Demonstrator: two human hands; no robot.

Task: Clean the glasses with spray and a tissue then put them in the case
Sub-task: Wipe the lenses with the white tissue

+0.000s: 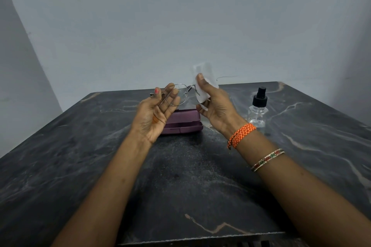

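Note:
Thin metal-framed glasses (181, 94) are held up above the table. My left hand (154, 114) grips them at the left lens and temple. My right hand (214, 106) pinches a white tissue (202, 84) folded over the right lens, which is hidden by it. One temple arm sticks out to the right past the tissue. A purple glasses case (180, 123) lies closed on the table right below and behind both hands. A clear spray bottle (258, 110) with a black pump top stands upright to the right of my right hand.
A dark marbled table (180, 176) reaches from the near edge to the grey wall (180, 26) behind. The table's front edge runs just below my forearms. An orange thread band and a bangle sit on my right wrist.

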